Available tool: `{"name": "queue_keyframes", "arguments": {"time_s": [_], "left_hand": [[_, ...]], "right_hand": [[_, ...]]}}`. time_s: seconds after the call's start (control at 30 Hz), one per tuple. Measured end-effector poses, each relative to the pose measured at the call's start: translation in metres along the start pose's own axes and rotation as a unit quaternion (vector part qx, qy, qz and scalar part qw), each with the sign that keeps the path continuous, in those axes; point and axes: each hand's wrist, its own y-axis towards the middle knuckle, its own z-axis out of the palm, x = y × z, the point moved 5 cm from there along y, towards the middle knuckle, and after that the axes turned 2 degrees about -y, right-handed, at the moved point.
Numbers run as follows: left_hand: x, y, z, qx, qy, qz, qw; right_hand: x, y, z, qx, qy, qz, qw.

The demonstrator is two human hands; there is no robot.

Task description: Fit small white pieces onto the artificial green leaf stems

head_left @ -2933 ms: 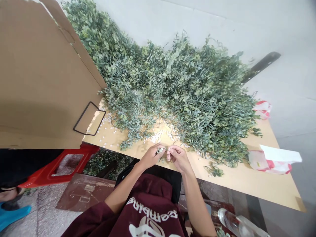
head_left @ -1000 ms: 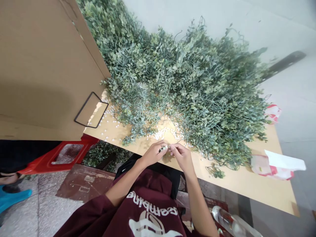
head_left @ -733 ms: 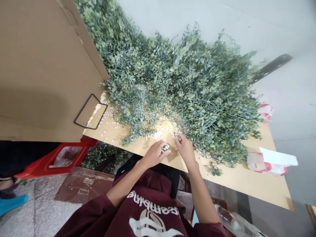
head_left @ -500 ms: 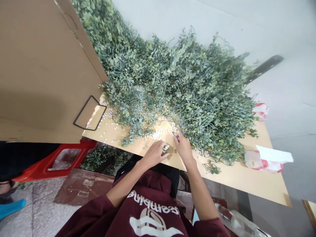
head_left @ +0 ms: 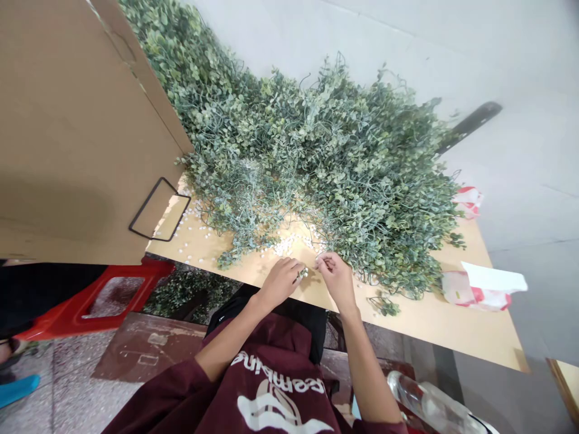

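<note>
My left hand is closed on a small artificial sprig with pale tips, above the front edge of the board. Just to its right, my right hand has its fingers pinched together; whatever is between them is too small to make out. Small white beads lie scattered on the board beyond both hands. Past the beads rises a large heap of artificial green foliage with thin stems. A loose green sprig rests on the board right of my right hand.
A big cardboard box with a black wire frame by its edge stands at left. Red-and-white wrappers sit at the right end of the tan board. A red stool and a clear bottle are lower down.
My right hand has come slightly nearer the front edge, away from the beads, with its fingers curled in more. My left hand has turned a little, still holding the sprig. The view has shifted slightly.
</note>
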Motion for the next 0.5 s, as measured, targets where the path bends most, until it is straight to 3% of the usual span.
{"name": "queue_keyframes", "arguments": {"time_s": [0.1,0.27,0.5], "left_hand": [[0.0,-0.002,-0.004,0.011,-0.052,0.007,0.999],[0.008,-0.004,-0.015,-0.006,-0.231,-0.011,0.973],[0.013,-0.006,-0.021,-0.035,-0.374,-0.065,0.924]], "right_hand": [[-0.009,-0.006,0.009,0.038,0.143,0.037,0.988],[-0.021,-0.017,0.022,0.088,0.328,0.118,0.933],[-0.019,-0.028,0.043,0.113,0.408,0.151,0.893]]}}
